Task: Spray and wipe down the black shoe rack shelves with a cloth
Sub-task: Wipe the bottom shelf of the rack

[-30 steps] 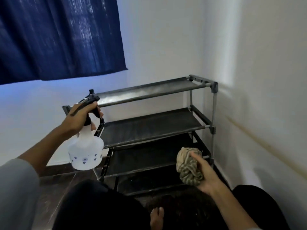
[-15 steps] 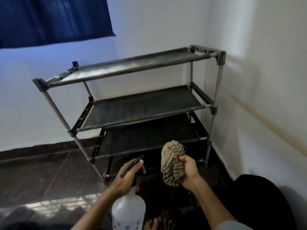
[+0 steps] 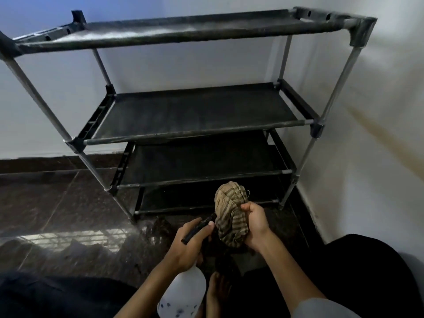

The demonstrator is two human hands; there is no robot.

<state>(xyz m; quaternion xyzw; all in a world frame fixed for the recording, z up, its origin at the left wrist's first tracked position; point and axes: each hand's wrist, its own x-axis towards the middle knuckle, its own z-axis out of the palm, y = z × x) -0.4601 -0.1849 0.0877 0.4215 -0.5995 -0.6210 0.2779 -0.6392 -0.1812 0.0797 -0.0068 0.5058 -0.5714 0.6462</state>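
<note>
The black shoe rack (image 3: 197, 111) stands in the room's corner, with several fabric shelves on grey poles, all bare. Its top shelf shows pale dusty streaks. My left hand (image 3: 190, 246) grips the black trigger head of a white spray bottle (image 3: 183, 292), low in front of the bottom shelf. The nozzle points at a bunched tan striped cloth (image 3: 229, 214), which my right hand (image 3: 257, 223) holds just to the right of the nozzle. Both hands are below the rack's lowest shelf and apart from it.
White walls close in behind the rack and along its right side (image 3: 367, 134). Dark glossy floor tiles (image 3: 57, 214) spread to the left, with a window's reflection on them. My dark-clothed knees (image 3: 367, 271) and a bare foot (image 3: 218, 292) fill the bottom of the view.
The view has tilted down and come closer to the rack. My left hand brought the spray bottle down from beside the top shelf to the cloth. The cloth stayed near the bottom shelf.
</note>
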